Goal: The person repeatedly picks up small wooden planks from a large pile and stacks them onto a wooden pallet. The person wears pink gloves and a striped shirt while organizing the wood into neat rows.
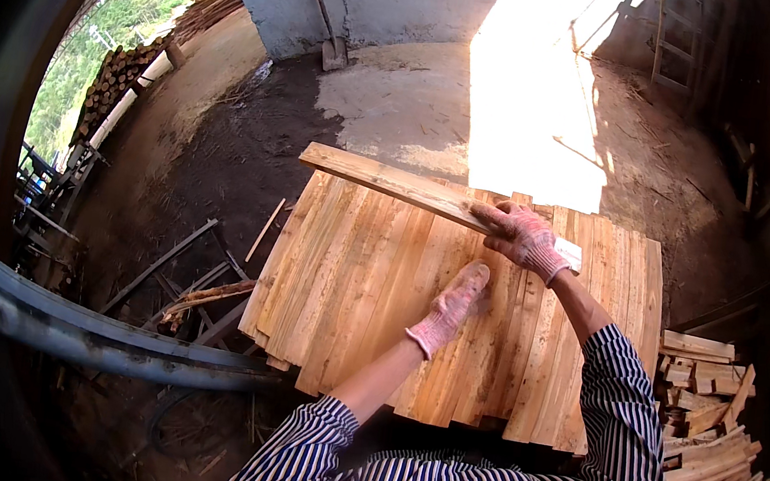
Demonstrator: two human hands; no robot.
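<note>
Across the far side of a broad layer of pale sawn boards (pixel 357 275) lies a single plank (pixel 382 179), set crosswise with its left end sticking out past the boards' far edge. My right hand (pixel 525 235), in a pinkish-white knitted work glove, is closed around this plank near its right end. My left hand (pixel 455 307), gloved the same way, rests on the middle boards with its fingers stretched forward and nothing visible in it. A small white patch (pixel 569 253) shows beside my right wrist; what it is I cannot tell.
Offcuts and short wood pieces (pixel 710 468) are heaped at the right. A blue metal rail (pixel 108 339) curves past on the left, near a metal frame (pixel 178 264) on the floor. A shovel (pixel 334 52) leans on the far wall; stacked logs (pixel 119 77) stand outside.
</note>
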